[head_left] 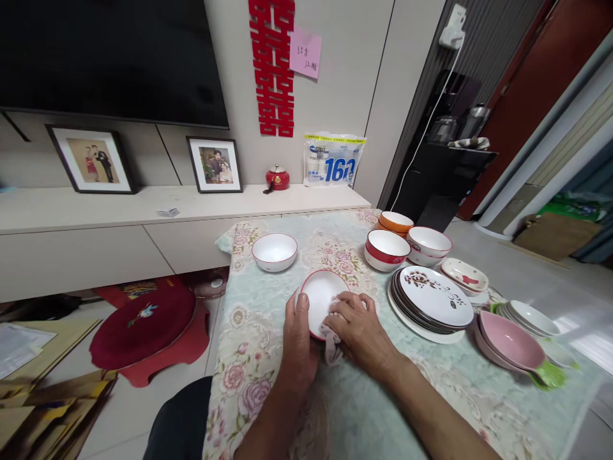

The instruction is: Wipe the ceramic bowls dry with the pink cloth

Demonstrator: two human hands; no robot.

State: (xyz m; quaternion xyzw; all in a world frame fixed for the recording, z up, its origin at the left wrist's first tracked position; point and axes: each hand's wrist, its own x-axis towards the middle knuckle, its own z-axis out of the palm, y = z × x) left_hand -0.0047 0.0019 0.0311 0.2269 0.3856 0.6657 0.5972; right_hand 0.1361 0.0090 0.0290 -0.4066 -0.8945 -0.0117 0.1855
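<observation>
In the head view, a white bowl with a red rim [318, 295] is tilted toward me above the table. My left hand [297, 332] grips its left side, thumb along the rim and the other fingers mostly hidden behind. A pale cloth [331, 350] is bunched under the fingers of my right hand [357, 322], which presses it against the bowl's right inner side. Part of the cloth hangs below the rim. Just beyond, another white bowl with a red rim [274, 252] stands upright on the flowered tablecloth [258, 345].
To the right stand red-and-white bowls [387, 249], orange bowls [396, 222], a plate stack [435, 297], pink dishes [510, 342] and small white bowls [531, 317]. A red stool [143, 326] is at the left. Behind the table runs a white cabinet [191, 214].
</observation>
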